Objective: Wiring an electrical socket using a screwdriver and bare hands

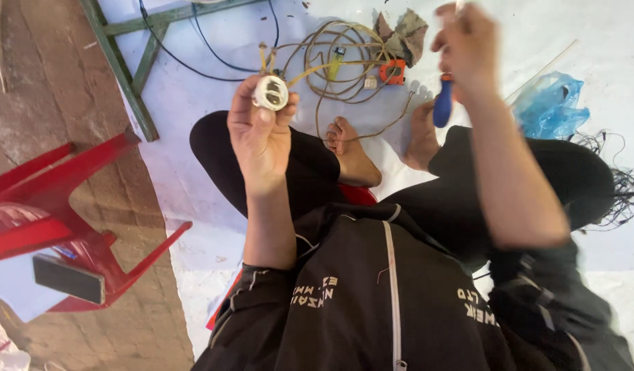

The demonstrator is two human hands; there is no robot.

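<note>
My left hand [260, 134] grips a round white plastic fitting [270, 93] trailing yellowish wires [334, 65], raised above my crossed legs. My right hand [468, 45] is clenched around a blue-handled screwdriver [442, 103]; its tip is cut off at the top edge and blurred. A red plastic chair [63, 206] crowds my left.

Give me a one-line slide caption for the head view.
Seated person's left hand holds a white round fitting, right hand a blue-handled screwdriver, above tangled wires.
</note>
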